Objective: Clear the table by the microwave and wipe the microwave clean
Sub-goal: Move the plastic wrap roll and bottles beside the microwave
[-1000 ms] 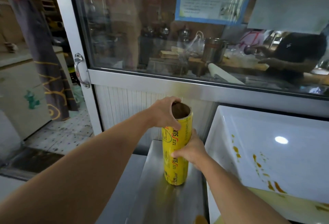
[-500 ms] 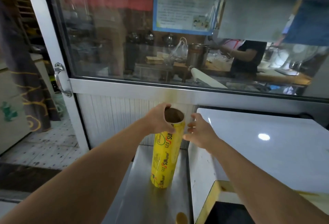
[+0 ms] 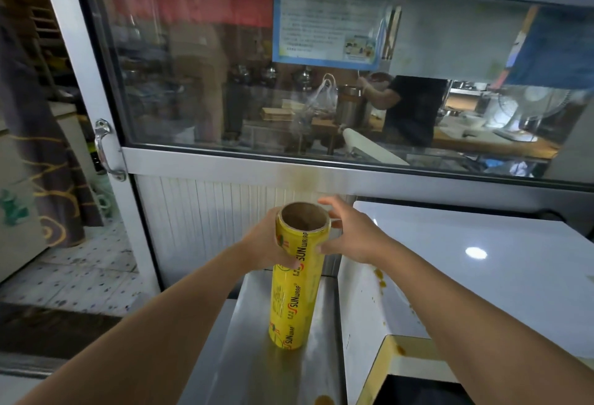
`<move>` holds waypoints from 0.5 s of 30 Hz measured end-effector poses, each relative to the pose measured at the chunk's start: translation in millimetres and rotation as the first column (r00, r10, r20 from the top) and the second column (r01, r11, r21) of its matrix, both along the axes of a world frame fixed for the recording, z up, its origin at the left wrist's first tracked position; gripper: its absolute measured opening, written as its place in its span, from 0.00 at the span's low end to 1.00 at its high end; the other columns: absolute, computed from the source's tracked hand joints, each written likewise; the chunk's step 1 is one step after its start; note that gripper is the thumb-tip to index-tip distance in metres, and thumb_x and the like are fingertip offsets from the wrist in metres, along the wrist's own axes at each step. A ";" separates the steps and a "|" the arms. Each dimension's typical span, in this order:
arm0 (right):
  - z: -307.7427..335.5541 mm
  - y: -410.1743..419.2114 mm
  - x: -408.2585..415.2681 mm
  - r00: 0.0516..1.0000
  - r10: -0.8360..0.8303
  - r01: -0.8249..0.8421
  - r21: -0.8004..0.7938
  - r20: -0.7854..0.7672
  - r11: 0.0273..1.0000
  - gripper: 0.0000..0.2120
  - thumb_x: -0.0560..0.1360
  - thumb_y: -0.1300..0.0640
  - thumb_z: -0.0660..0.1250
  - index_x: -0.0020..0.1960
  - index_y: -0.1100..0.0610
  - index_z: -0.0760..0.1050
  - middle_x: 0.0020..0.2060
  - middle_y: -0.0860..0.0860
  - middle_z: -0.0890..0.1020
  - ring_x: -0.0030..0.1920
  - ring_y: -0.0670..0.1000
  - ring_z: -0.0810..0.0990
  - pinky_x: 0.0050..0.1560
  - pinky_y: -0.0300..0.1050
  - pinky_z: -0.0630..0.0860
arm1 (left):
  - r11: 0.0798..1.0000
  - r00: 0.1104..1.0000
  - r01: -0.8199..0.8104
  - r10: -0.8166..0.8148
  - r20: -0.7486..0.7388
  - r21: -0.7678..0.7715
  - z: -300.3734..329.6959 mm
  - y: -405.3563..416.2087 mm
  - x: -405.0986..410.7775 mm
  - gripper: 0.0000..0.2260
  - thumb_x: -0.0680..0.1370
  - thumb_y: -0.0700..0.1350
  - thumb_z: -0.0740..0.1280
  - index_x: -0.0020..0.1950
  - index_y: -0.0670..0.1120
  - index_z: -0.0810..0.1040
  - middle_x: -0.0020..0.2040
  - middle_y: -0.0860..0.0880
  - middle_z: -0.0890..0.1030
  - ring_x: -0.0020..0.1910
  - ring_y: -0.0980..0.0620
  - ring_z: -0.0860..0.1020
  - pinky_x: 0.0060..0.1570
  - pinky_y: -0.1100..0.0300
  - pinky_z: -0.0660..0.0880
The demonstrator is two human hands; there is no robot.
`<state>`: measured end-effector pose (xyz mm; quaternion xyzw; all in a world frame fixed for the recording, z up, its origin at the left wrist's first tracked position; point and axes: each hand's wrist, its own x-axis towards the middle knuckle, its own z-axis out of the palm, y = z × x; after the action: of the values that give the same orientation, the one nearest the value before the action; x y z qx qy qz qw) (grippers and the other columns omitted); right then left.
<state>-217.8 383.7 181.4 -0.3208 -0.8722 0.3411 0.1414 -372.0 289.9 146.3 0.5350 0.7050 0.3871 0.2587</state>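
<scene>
A yellow cling wrap roll [image 3: 297, 295] stands upright on the narrow steel table [image 3: 250, 366], its brown cardboard core facing up. My left hand [image 3: 268, 245] grips the roll near its top from the left. My right hand [image 3: 352, 237] is at the roll's upper right, thumb touching its side and fingers spread behind the rim. The white microwave [image 3: 482, 282] sits just right of the roll, with orange-brown splashes on its left side and front edge.
Behind the table rises a metal partition with a large glass window [image 3: 225, 66]; a person works beyond it. A door with a metal handle [image 3: 104, 150] is on the left, above a tiled floor. An orange drop [image 3: 323, 400] lies on the table's near end.
My right hand let go of the roll's middle, lifted, and now touches it near the top. My left hand kept its grip. The view tilted up and shifted.
</scene>
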 end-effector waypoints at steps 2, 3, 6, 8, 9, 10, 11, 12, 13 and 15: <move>-4.2 1.0 -2.4 1.000 0.010 -0.010 0.023 0.005 1.000 0.29 0.67 0.58 0.77 0.63 0.48 0.67 0.61 0.48 0.75 0.62 0.51 0.73 0.58 0.46 0.72 | 1.000 1.000 -0.006 0.006 0.008 -0.001 -6.6 2.3 -0.8 0.36 0.63 0.36 0.78 0.65 0.50 0.64 0.57 0.54 0.73 0.58 0.55 0.71 0.55 0.62 0.69; -5.7 1.1 -2.8 1.000 0.006 -0.006 0.039 0.002 0.999 0.24 0.67 0.58 0.76 0.59 0.49 0.70 0.58 0.47 0.76 0.60 0.51 0.74 0.57 0.45 0.73 | 1.000 1.000 -0.015 0.015 0.022 0.003 -9.9 3.2 -1.7 0.37 0.63 0.36 0.79 0.65 0.50 0.64 0.56 0.54 0.73 0.57 0.56 0.71 0.54 0.62 0.69; -7.6 2.6 -2.4 0.999 0.000 0.002 0.051 -0.032 0.999 0.15 0.68 0.57 0.76 0.48 0.51 0.71 0.50 0.46 0.76 0.55 0.50 0.76 0.53 0.45 0.75 | 0.999 0.998 -0.034 0.034 0.046 0.005 -16.3 5.6 -5.6 0.39 0.62 0.38 0.80 0.67 0.49 0.64 0.58 0.53 0.74 0.57 0.55 0.71 0.53 0.63 0.70; -7.0 5.0 -2.6 0.999 -0.001 0.003 0.063 -0.035 0.998 0.15 0.68 0.57 0.76 0.45 0.51 0.71 0.48 0.46 0.76 0.53 0.50 0.76 0.50 0.44 0.75 | 0.999 0.998 -0.037 0.037 0.057 -0.005 -16.8 8.3 -7.8 0.39 0.62 0.38 0.80 0.68 0.49 0.64 0.58 0.53 0.75 0.58 0.54 0.72 0.54 0.61 0.71; -6.6 6.9 -3.2 0.999 -0.002 0.005 0.069 -0.038 0.998 0.14 0.67 0.57 0.76 0.44 0.51 0.70 0.47 0.46 0.77 0.53 0.50 0.76 0.49 0.44 0.75 | 0.999 0.997 -0.035 0.035 0.062 -0.010 -15.9 10.4 -8.7 0.39 0.62 0.38 0.80 0.68 0.49 0.64 0.58 0.52 0.75 0.58 0.53 0.72 0.54 0.61 0.71; -6.2 9.3 -3.9 0.999 -0.004 0.007 0.073 -0.041 0.997 0.14 0.67 0.57 0.76 0.44 0.52 0.70 0.47 0.47 0.77 0.52 0.50 0.76 0.48 0.44 0.74 | 0.999 0.997 -0.033 0.033 0.067 -0.010 -14.5 13.1 -9.2 0.39 0.62 0.37 0.80 0.68 0.49 0.64 0.58 0.52 0.75 0.58 0.53 0.73 0.53 0.61 0.71; -5.2 11.7 -4.6 0.999 -0.006 0.009 0.078 -0.046 0.997 0.14 0.67 0.57 0.76 0.44 0.52 0.70 0.48 0.47 0.77 0.52 0.50 0.76 0.47 0.43 0.74 | 1.000 0.997 -0.028 0.028 0.069 -0.011 -12.5 15.8 -9.6 0.39 0.62 0.37 0.79 0.68 0.49 0.64 0.59 0.52 0.75 0.58 0.53 0.72 0.53 0.60 0.71; -4.1 14.6 -5.3 0.999 -0.008 0.013 0.085 -0.053 0.996 0.14 0.67 0.57 0.76 0.43 0.52 0.70 0.47 0.47 0.78 0.52 0.49 0.77 0.46 0.42 0.73 | 1.000 0.997 -0.022 0.023 0.070 -0.012 -10.3 19.2 -10.5 0.39 0.63 0.37 0.79 0.68 0.49 0.63 0.59 0.51 0.75 0.58 0.53 0.72 0.54 0.60 0.71; -2.3 17.7 -5.9 0.998 -0.011 0.017 0.097 -0.063 0.995 0.15 0.67 0.57 0.77 0.43 0.52 0.71 0.46 0.47 0.77 0.50 0.49 0.77 0.44 0.41 0.72 | 1.000 0.997 -0.016 0.016 0.074 -0.006 -7.8 22.9 -11.2 0.39 0.63 0.36 0.79 0.68 0.48 0.63 0.59 0.51 0.75 0.58 0.53 0.72 0.54 0.59 0.71; 1.1 25.5 -7.6 0.996 -0.021 0.031 0.116 -0.084 0.993 0.15 0.66 0.58 0.77 0.43 0.52 0.70 0.42 0.46 0.77 0.47 0.48 0.77 0.40 0.39 0.71 | 1.000 0.996 -0.007 0.006 0.088 0.010 -3.0 32.1 -13.0 0.38 0.63 0.34 0.78 0.68 0.47 0.63 0.59 0.50 0.75 0.57 0.53 0.72 0.53 0.60 0.71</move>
<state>-225.4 409.2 182.5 -0.3090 -0.8799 0.3004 0.2004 -384.9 321.9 143.2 0.5167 0.6925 0.4147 0.2854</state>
